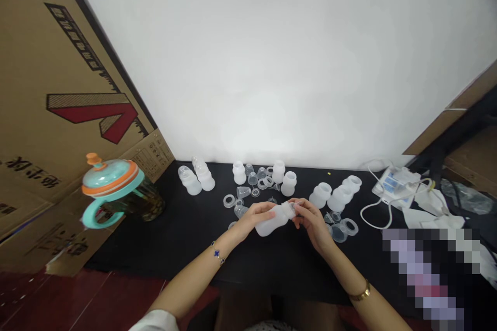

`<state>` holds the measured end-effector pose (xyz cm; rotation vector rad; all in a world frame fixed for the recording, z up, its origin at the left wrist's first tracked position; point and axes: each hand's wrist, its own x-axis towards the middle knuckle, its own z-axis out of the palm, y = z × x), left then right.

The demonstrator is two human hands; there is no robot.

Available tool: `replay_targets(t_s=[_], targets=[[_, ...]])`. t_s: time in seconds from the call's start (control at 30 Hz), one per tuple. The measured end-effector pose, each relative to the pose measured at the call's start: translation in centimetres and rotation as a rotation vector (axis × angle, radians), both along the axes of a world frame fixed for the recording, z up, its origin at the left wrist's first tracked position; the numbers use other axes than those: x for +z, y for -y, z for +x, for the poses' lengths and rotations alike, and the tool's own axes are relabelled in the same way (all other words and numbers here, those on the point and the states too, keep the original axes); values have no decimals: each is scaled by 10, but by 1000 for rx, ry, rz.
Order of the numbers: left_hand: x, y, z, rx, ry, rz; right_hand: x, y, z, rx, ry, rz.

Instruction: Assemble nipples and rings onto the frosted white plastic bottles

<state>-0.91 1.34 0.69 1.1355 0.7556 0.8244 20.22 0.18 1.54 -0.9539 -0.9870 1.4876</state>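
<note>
A white baby bottle (267, 225) is held tilted above the front of the black table, its base toward the lower left. My left hand (254, 217) is closed around its body. The fingers of my right hand (312, 220) grip the translucent top end of the same bottle, where a collar and cap show partly. Behind my hands lie loose clear caps (244, 192) and a white ring (229, 200). Two open-necked white bottles (288, 184) stand just beyond. Near my right hand are more open bottles (320, 195), with another ring (350, 226) and clear parts in front.
Capped bottles (189, 181) stand at the back left of the table (182, 238). A teal-and-orange lidded jug (112, 186) with dark contents sits left, by a large cardboard box (58, 88). White cables (382, 225) and papers lie right. A white wall (272, 62) rises behind.
</note>
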Motion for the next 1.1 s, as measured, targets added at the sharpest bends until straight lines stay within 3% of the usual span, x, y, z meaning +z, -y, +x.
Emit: replay_targets(t_s=[0.67,0.87,1.1], targets=[[-5,-2,-1,10,-9,-1,-3,-1,0,-23,-6,-3],[0,0,-1,16,11,-40,1,1,1,95,39,18],[5,1,0,33,38,-84,-6,0,2,73,35,17]])
